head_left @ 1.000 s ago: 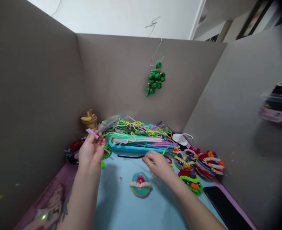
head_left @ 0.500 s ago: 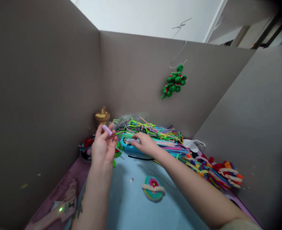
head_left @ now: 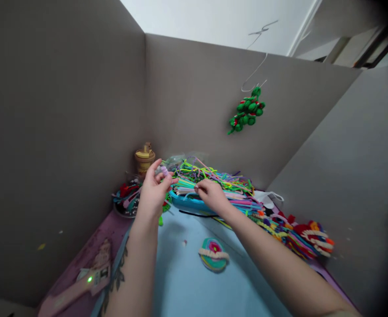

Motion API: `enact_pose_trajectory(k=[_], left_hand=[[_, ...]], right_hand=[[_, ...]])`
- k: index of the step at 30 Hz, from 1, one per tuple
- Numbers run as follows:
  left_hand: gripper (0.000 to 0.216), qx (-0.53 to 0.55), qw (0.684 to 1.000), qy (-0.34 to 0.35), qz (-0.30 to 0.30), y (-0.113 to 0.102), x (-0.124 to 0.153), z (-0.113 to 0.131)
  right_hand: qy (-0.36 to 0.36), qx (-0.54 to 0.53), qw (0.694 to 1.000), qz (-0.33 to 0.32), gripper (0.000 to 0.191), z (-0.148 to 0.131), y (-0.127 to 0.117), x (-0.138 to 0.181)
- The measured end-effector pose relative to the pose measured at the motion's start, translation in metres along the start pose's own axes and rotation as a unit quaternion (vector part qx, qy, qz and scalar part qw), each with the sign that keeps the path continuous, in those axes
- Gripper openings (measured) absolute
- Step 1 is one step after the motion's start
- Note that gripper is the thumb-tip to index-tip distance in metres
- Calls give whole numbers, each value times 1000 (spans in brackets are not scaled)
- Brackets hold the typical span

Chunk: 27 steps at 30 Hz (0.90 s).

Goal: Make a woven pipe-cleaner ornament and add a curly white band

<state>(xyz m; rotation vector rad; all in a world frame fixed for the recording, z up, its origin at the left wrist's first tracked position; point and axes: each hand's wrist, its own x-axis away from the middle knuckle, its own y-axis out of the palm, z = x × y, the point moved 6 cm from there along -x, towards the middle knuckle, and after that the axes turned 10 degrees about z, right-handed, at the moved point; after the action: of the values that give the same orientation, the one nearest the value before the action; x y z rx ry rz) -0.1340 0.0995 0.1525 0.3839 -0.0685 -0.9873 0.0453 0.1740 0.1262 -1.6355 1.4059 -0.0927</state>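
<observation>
My left hand (head_left: 155, 187) is raised at the left of the mat, fingers curled round a small lilac coil (head_left: 164, 171) that looks like wound pipe cleaner. To its right, my right hand (head_left: 210, 193) is closed in a pinch in front of the pipe cleaners (head_left: 220, 179). Whatever sits between those fingertips is too small to make out. The pipe cleaners lie heaped in many colours in and over a blue tray (head_left: 189, 203). Nearer me, a round multicoloured fuzzy piece with a cream twisted band (head_left: 214, 255) rests on the light blue mat (head_left: 194, 286).
A pink glue gun (head_left: 95, 279) with a green light lies at left. Behind it are a dark bowl of small parts (head_left: 124, 209) and a brown lidded cup (head_left: 144, 162). Coloured bundles (head_left: 299, 237) sit at right. A green craft piece (head_left: 247, 110) hangs from wire before grey panels.
My left hand has turned and moved right and slightly up with the lilac coil. My right hand has shifted slightly right, its fingers closing into a pinch. The view has shifted slightly.
</observation>
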Motion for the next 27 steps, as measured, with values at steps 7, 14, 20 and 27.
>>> enact_pose_trajectory(k=[7,14,20,27], left_hand=[[28,-336,925,136,-116,12,-4,-28],[24,-226,943,-13,-242,41,8,-67],[19,-181,949,-79,-246,38,7,-77],[10,-130,959,-120,-223,37,8,-79]], right_hand=[[116,-177,977,19,17,32,-4,0],[162,-278,947,-22,27,29,10,5],[167,-288,939,-80,30,21,17,7],[156,-236,955,-92,29,24,20,6]])
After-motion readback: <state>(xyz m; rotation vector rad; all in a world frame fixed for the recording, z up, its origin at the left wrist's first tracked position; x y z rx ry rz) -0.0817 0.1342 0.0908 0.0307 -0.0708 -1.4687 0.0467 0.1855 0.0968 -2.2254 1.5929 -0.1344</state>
